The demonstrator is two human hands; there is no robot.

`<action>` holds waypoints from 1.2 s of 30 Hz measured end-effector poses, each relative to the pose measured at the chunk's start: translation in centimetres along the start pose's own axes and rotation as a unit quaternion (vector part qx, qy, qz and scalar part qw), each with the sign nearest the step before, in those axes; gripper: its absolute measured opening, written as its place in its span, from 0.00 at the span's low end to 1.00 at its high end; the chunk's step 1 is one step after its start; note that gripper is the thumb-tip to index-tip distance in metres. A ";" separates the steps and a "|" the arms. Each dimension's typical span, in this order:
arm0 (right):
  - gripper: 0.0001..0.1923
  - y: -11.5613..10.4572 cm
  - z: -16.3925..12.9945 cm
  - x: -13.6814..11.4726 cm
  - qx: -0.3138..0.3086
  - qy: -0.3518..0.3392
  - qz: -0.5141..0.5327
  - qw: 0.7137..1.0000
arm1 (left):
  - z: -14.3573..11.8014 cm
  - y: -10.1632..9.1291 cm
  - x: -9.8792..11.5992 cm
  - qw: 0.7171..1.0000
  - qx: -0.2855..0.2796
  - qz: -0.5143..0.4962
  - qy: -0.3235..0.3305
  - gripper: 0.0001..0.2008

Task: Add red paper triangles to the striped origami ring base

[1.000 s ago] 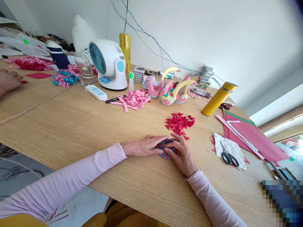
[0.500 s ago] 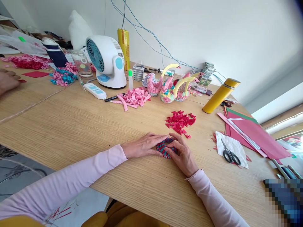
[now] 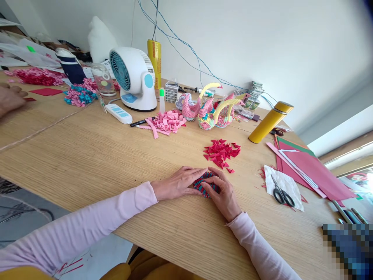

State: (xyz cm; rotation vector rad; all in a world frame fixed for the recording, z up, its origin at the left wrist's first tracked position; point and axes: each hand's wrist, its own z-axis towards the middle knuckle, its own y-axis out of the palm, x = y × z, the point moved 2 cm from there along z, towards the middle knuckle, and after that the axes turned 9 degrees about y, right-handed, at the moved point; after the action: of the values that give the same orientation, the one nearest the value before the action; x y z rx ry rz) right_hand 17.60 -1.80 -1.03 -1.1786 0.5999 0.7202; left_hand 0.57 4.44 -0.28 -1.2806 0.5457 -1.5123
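Between my hands a small ring of interlocked folded paper pieces (image 3: pixel 200 186), red and teal, rests on the wooden table (image 3: pixel 116 155). My left hand (image 3: pixel 176 182) curves round its left side, thumb at the near edge and fingers along the far edge. From the right, my right hand (image 3: pixel 223 192) grips it, with thumb and forefinger bent over its top and centre. My fingers cover much of the ring's right and far sides. Just beyond lies a loose pile of red folded paper triangles (image 3: pixel 220 151).
Paper swans (image 3: pixel 192 111) stand behind, beside a pile of pink paper pieces (image 3: pixel 169 122). A fan (image 3: pixel 134 77) is at back left. To the right are a yellow flask (image 3: pixel 269 123), scissors (image 3: pixel 282 194) and red paper sheets (image 3: pixel 314 167). Another person's hand (image 3: pixel 11 99) rests at far left.
The view has shifted slightly. My right fingers have shifted a little over the ring, and both hands stay on it. Nothing else has visibly moved.
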 end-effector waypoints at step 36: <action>0.10 -0.3 0.2 0.2 -0.001 0.001 -0.008 1.000 | 0.1 -0.3 -0.3 1.000 0.016 -0.012 -0.007 0.32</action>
State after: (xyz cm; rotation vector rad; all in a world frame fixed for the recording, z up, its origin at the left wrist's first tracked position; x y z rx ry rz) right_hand 18.00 -1.61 -0.96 -1.1844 0.5912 0.7058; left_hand 0.51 4.81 -0.13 -1.2763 0.4983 -1.5246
